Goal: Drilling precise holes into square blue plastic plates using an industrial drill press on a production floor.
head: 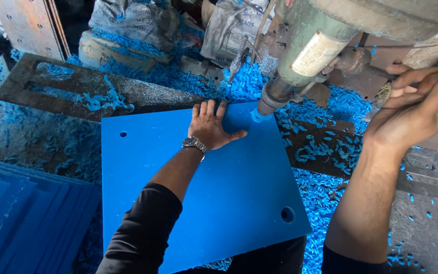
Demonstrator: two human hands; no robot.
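Lying nearest the camera, the flat blue plastic sheet (pixel 219 193) already carries a large round hole (pixel 288 214) by its near right corner and a small hole (pixel 122 134) by its far left corner. A stack of similar blue sheets (pixel 26 213) sits at the near left, apparently not yet worked, though the view there is dim. Farther up, the left hand (pixel 211 127) lies open, palm down and fingers spread, pressing the sheet flat. Just beyond it, the grey-green drill press spindle (pixel 300 61) has its bit at the sheet's far right corner, so that hole looks in progress and the near left corner is out of view. The right hand (pixel 416 109) is curled around the machine's thin metal feed lever (pixel 381 71). Blue plastic shavings (pixel 325 152) litter the dark metal bed (pixel 77 86) all around.
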